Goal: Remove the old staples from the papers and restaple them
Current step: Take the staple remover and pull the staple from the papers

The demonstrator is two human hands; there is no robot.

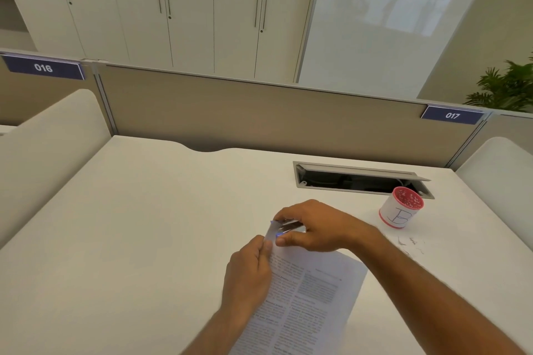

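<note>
Left hand [251, 268] pinched the papers' [302, 297] raised corner, rest lying on desk under both wrists. Right hand [314, 228] closed on a small dark tool [288, 226] at that corner, prob. stapler or remover. Risk: paper tearing if pulled skewed; loose staples [412, 242] scattered right of right forearm.

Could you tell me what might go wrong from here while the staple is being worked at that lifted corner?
The left hand pinches the papers at one raised corner while the right hand works a small metal tool there, so the corner could tear. Fingertips sit close to the tool and may get pricked. Loose staples already lie beside the cup; another could scatter.
</note>
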